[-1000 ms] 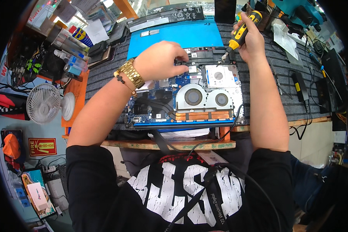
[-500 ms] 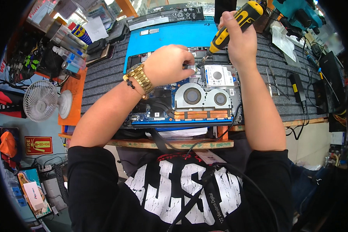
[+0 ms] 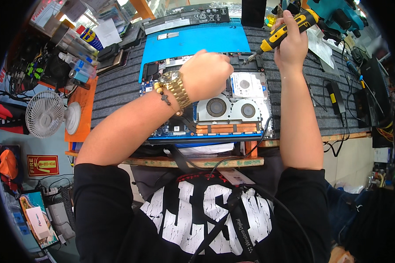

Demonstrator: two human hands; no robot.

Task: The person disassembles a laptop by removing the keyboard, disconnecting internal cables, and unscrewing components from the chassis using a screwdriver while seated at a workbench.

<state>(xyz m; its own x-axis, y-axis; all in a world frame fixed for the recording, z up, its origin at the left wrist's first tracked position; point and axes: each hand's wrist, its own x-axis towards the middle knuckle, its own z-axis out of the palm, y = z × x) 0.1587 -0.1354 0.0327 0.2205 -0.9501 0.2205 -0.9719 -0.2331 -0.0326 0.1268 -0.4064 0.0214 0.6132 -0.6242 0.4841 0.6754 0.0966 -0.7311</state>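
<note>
Apparent screw work, opened laptop, far side. Right hand clamped on yellow-black screwdriver; left hand over board, fingers hidden, grip can't tell. Next move calls for careful tip aim.

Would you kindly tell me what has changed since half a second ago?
The bare left hand has moved right, toward the square white-labelled drive. The right hand has drawn the yellow-and-black screwdriver rightward, still gripping it. The opened blue-edged laptop and long black battery stayed put.

There is one yellow-black screwdriver, one uncovered laptop, two laptop fans and one hard drive.
</note>
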